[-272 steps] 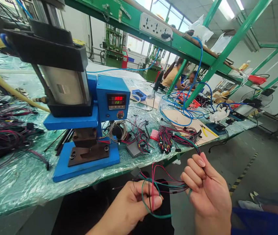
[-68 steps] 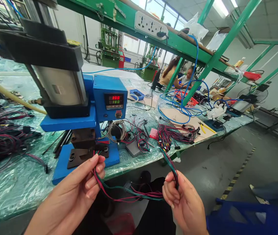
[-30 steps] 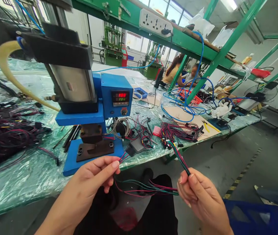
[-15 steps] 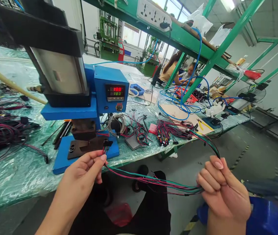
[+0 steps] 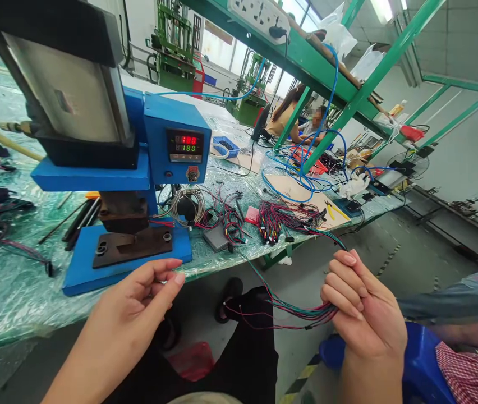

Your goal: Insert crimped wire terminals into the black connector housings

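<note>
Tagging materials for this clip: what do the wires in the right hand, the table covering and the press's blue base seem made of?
The wires: probably plastic-insulated; smooth red, green and black coats. The table covering: seemingly clear plastic film, glossy and wrinkled over green. The blue base: likely painted metal, judging by its opaque, even colour.

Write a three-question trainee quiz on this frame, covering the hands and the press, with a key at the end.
1. Which hand grips the wire bundle?
2. True or false: the left hand has its thumb and forefinger apart at the tips.
3. Fill in: on the blue benchtop press, the digital display shows red digits above ____ digits.

Key: 1. The right hand. 2. True. 3. Green.
</note>
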The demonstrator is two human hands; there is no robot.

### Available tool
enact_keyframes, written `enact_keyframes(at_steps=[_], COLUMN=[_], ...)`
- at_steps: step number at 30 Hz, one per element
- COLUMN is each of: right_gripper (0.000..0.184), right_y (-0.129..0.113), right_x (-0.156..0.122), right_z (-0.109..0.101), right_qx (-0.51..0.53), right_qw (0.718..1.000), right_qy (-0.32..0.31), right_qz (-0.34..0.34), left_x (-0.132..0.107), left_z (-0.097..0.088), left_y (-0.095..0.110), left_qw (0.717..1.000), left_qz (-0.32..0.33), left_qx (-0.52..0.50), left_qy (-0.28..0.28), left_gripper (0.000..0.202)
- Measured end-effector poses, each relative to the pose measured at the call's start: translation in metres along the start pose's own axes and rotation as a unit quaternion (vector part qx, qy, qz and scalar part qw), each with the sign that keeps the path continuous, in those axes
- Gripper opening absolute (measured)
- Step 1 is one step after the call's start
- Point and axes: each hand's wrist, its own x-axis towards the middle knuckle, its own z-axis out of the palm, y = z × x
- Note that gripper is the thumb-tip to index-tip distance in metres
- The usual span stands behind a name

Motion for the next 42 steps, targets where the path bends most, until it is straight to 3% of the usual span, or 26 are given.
enact_keyframes(at_steps=[11,16,20,25,29,35,39,42], right_gripper=[0.019,0.02,0.02,0.02,0.021,0.027,0.027,0.024], right_y=[0.0,0.004,0.009,0.01,0.011,0.018,0.026,0.033], right_x=[-0.032,-0.044,-0.056,-0.077,-0.088,-0.091,-0.088,-0.086], right_z=[0.02,0.025,0.028,0.031,0.021,-0.011,-0.029,-0.041], right_qx=[-0.001,0.003,0.019,0.018,-0.012,-0.097,-0.105,-0.089], right_qw=[1.0,1.0,0.998,0.993,0.991,0.991,0.993,0.995], right_qy=[0.001,-0.015,-0.061,-0.115,-0.13,-0.088,-0.023,-0.009], right_qz=[-0.015,-0.011,0.005,0.023,0.04,0.024,0.041,0.05], left_x=[-0.018,-0.022,-0.019,-0.019,-0.028,-0.036,-0.033,-0.032], left_z=[-0.002,0.001,0.029,0.079,0.094,0.085,0.078,0.074], left_y=[0.011,0.003,-0.017,-0.039,-0.043,-0.045,-0.054,-0.063], left_qw=[0.996,0.993,0.983,0.942,0.908,0.934,0.937,0.943], left_qz=[0.021,0.032,0.025,-0.066,-0.069,-0.069,-0.073,-0.066], left_qx=[-0.009,-0.022,-0.059,-0.221,-0.288,-0.261,-0.25,-0.228], left_qy=[-0.091,-0.113,-0.173,-0.246,-0.296,-0.234,-0.234,-0.235], left_gripper=[0.046,0.047,0.046,0.073,0.064,0.044,0.056,0.053])
